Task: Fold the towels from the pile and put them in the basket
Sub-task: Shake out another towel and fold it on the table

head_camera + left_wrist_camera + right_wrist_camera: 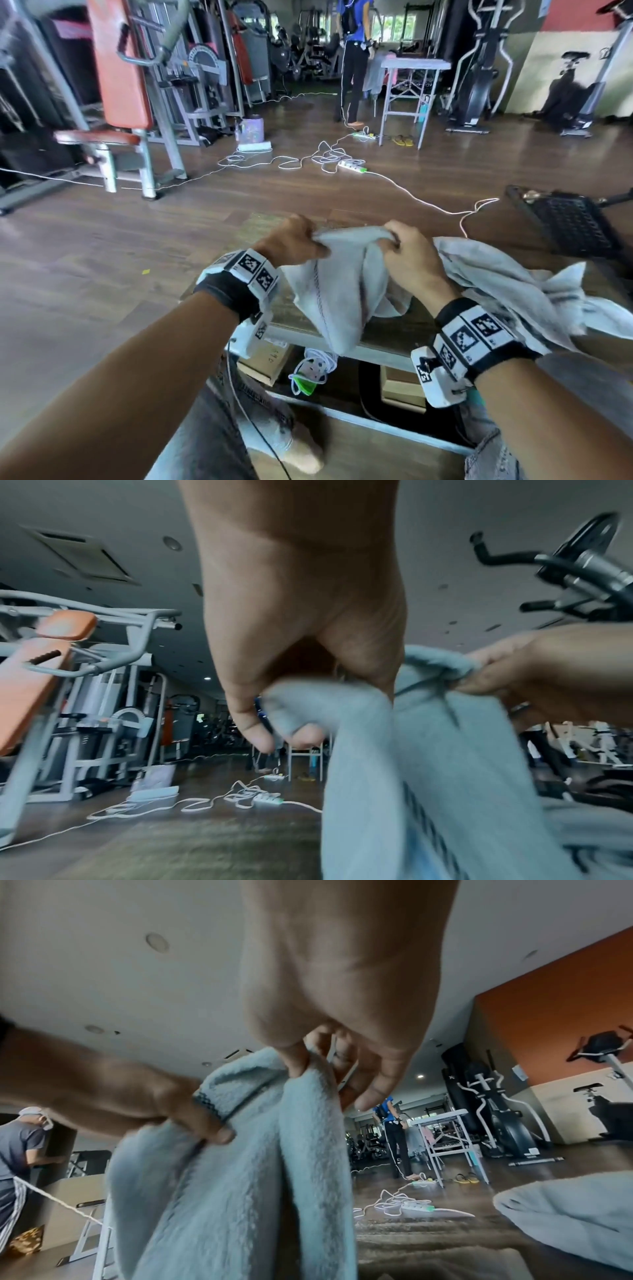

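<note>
A light grey towel (337, 287) with a dark stitched stripe hangs bunched between my two hands above the wooden table (294, 315). My left hand (296, 240) pinches its top edge on the left, and my right hand (399, 245) pinches the same edge close beside it. In the left wrist view the left hand (284, 723) grips a fold of the towel (394, 777). In the right wrist view the thumb and fingers of the right hand (318, 1066) pinch the towel (240, 1177). A pile of crumpled towels (513, 284) lies on the table at the right. A black basket (568, 226) stands at the far right.
Gym machines (123, 89) stand at the left, and white cables with power strips (346, 164) lie on the floor ahead. A person (354, 61) stands by a folding table (411, 82) further back. Boxes and cables (308, 370) lie under my table.
</note>
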